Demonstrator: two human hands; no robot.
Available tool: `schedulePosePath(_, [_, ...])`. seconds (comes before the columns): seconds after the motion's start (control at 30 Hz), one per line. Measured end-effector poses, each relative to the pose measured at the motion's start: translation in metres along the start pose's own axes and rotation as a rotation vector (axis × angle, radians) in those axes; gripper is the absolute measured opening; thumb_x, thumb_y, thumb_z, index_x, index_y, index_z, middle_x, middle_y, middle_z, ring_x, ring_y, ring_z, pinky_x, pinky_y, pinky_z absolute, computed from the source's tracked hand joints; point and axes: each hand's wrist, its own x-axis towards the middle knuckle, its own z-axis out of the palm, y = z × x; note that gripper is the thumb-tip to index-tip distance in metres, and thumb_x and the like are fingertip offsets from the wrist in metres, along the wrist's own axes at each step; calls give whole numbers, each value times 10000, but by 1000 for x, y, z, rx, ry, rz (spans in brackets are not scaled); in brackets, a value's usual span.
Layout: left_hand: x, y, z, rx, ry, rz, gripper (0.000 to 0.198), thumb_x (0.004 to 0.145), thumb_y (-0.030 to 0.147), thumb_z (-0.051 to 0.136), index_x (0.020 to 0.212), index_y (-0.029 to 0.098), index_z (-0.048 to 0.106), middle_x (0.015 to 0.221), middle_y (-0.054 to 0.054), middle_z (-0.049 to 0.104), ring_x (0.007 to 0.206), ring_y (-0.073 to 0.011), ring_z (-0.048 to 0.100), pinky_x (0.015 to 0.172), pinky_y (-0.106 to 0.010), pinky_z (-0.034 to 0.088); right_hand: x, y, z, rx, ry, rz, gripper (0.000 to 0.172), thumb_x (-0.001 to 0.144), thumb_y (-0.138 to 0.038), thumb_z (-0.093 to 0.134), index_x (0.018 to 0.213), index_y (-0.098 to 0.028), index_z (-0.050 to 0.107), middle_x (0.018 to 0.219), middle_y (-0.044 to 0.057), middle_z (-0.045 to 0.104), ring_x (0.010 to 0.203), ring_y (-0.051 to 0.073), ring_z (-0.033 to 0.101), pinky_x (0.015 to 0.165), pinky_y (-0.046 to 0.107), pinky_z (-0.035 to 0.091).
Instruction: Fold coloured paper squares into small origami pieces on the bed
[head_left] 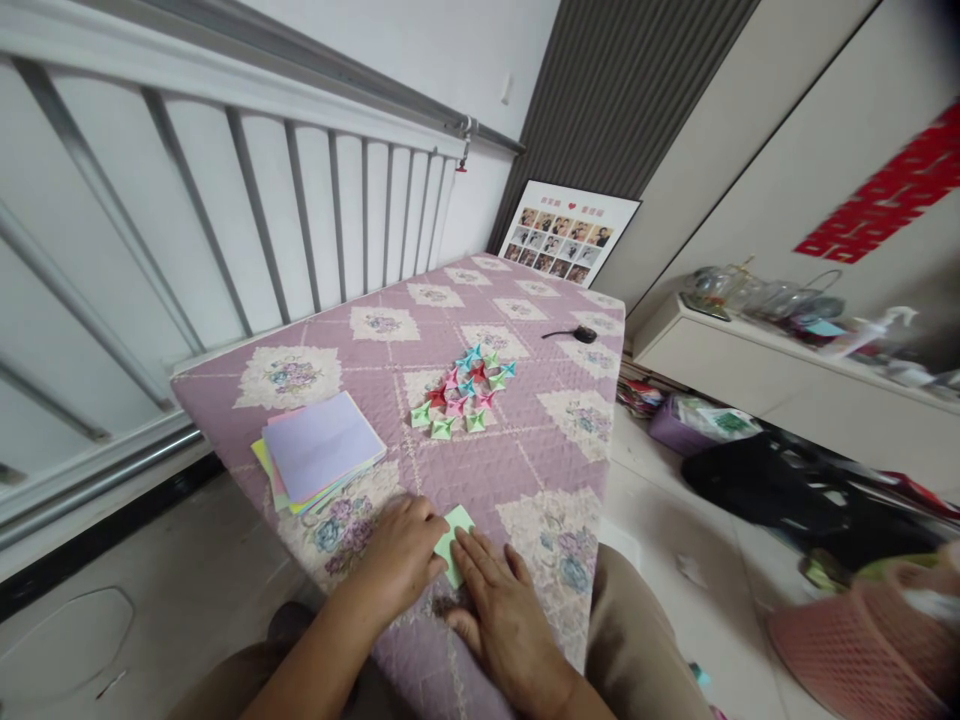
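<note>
A small light-green paper (454, 538) lies flat on the table near its front end. My left hand (405, 548) is closed at the paper's left edge, its curled fingers gripping there. Across the right part of the paper my right hand (501, 598) presses with its fingers stretched out flat, hiding some of it. Farther back sits a group of folded paper stars (456, 406) in green, blue, pink and red. To the left rests a stack of coloured square paper (324, 448), a lilac sheet on top and yellow, pink and green edges beneath.
A purple floral quilted cloth (442, 345) covers the table. A small black object with a thin tail (584, 334) lies near the right edge. White radiator (300, 210) runs along the left. A framed photo board (564, 232) leans at the back; a pink basket (862, 645) stands on the floor.
</note>
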Motion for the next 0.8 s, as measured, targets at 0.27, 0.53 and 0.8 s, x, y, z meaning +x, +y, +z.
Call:
schedulePosePath(0.27, [1, -2, 3, 19, 8, -38, 119, 833, 282, 593, 915, 202, 623, 974, -54, 558, 974, -226, 498, 851, -342, 379, 26, 1, -11, -17, -42, 93, 640, 883, -531, 460, 1415, -192, 354, 1491, 114, 306, 1380, 310, 257, 1049, 588, 254])
schedulePosePath(0.53, [4, -3, 5, 39, 15, -96, 118, 828, 240, 596, 939, 200, 597, 997, -55, 573, 985, -225, 515, 853, -336, 380, 0, 1, 1, -56, -60, 38, 742, 870, -560, 468, 1472, -221, 198, 1518, 106, 211, 1401, 325, 181, 1055, 620, 218])
schedulePosePath(0.8, [5, -5, 2, 85, -7, -174, 133, 814, 295, 616, 911, 206, 597, 972, -53, 595, 955, -235, 542, 797, -328, 378, 7, 11, -4, -22, -77, 154, 679, 883, -561, 414, 1455, -226, 267, 1520, 71, 258, 1402, 296, 191, 1080, 563, 188])
